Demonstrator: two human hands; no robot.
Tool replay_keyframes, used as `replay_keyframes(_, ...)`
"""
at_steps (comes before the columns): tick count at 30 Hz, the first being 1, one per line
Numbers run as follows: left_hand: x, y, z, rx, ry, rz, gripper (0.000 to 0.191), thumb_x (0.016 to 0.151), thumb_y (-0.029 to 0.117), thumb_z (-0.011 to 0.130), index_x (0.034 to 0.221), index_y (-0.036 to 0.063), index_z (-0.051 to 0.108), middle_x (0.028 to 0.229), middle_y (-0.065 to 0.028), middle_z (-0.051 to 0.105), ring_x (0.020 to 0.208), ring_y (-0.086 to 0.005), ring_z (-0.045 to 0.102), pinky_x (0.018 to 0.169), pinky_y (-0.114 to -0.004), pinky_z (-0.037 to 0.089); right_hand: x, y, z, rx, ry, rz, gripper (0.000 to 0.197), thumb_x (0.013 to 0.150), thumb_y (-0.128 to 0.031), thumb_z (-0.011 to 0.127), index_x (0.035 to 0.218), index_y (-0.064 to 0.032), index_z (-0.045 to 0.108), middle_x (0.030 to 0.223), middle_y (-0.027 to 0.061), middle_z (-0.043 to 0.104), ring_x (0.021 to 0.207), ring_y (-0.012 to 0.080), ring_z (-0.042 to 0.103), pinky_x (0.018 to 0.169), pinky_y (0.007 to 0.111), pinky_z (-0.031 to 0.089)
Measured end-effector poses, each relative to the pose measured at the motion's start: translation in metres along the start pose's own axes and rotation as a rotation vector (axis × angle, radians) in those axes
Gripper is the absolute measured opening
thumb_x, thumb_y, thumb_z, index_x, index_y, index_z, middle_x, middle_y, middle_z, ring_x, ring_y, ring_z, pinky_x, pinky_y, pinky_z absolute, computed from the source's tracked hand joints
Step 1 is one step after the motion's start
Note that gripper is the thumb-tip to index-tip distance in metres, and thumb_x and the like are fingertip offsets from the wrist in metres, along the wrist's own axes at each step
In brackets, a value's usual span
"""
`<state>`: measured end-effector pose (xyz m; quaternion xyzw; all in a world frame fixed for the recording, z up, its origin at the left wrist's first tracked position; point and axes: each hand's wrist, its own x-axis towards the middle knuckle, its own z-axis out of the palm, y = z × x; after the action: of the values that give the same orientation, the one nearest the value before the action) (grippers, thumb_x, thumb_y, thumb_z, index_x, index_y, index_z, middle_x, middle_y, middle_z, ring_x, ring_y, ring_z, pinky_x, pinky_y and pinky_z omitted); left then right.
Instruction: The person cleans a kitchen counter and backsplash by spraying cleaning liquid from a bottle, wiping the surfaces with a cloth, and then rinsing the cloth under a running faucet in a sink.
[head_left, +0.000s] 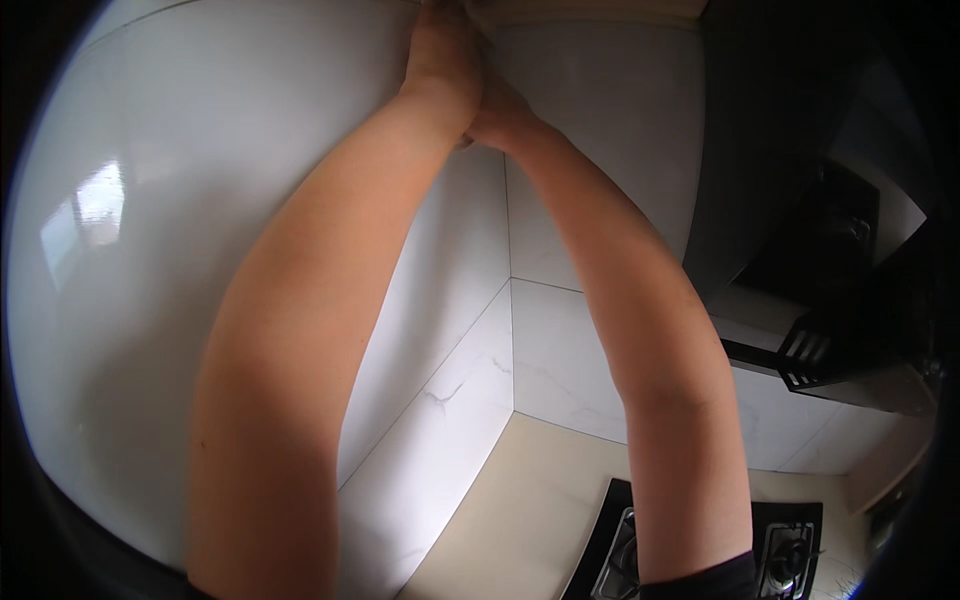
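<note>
Both arms reach up into the tiled corner, and my hands meet close together at the top edge of the view. My left hand is partly cut off and in shadow. Behind it and a little lower is my right hand, mostly covered by the left wrist. The fingers are largely hidden, so whether either hand grips something cannot be made out. Beside them runs the glossy white wall tile on the left. Just above and to the right is the pale underside edge of what looks like a cabinet.
A dark, glossy range hood fills the upper right. Below it, a black slotted spatula hangs near a rail. The beige countertop holds a black gas hob, partly behind my right arm. Marbled tiles line the corner.
</note>
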<state>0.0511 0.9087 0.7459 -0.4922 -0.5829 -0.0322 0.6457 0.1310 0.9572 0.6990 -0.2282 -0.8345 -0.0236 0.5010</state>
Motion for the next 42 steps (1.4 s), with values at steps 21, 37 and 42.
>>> replay_keyframes(21, -0.330, 0.220, 0.051, -0.495, -0.227, 0.468, 0.046, 0.088, 0.027, 0.047, 0.126, 0.0023, 0.054, 0.135, -0.0082, 0.049, 0.131, -0.0198, 0.036, 0.115, -0.035, 0.016, -0.400, 0.007, 0.240, 0.505, 0.147, 0.601, 0.079, 0.086, -0.024, 0.061, 0.148, -0.0049, 0.015, 0.155, 0.0182, 0.007, 0.144, 0.0329, 0.003, 0.116, 0.037, 0.010)
replay_keyframes(37, -0.512, -0.023, -0.067, -0.570, -0.218, 0.279, 0.046, 0.086, 0.019, 0.047, 0.124, -0.0055, 0.052, 0.134, -0.0133, 0.050, 0.128, -0.0227, 0.041, 0.116, -0.042, 0.016, -0.422, -0.289, 0.223, 0.773, 0.217, 0.397, 0.066, 0.086, -0.010, 0.054, 0.143, 0.0050, 0.023, 0.148, 0.0257, 0.023, 0.138, 0.0444, 0.017, 0.115, 0.045, 0.014)
replay_keyframes(42, -0.388, -0.084, -0.096, -0.552, 0.006, -0.034, 0.036, 0.086, 0.010, 0.049, 0.118, -0.0050, 0.054, 0.140, -0.0172, 0.043, 0.132, -0.0281, 0.038, 0.112, -0.046, 0.021, -0.287, -0.272, 0.151, 0.420, 0.300, -0.019, 0.056, 0.083, -0.007, 0.053, 0.134, 0.0072, 0.036, 0.141, 0.0275, 0.030, 0.134, 0.0470, 0.022, 0.113, 0.050, 0.018)
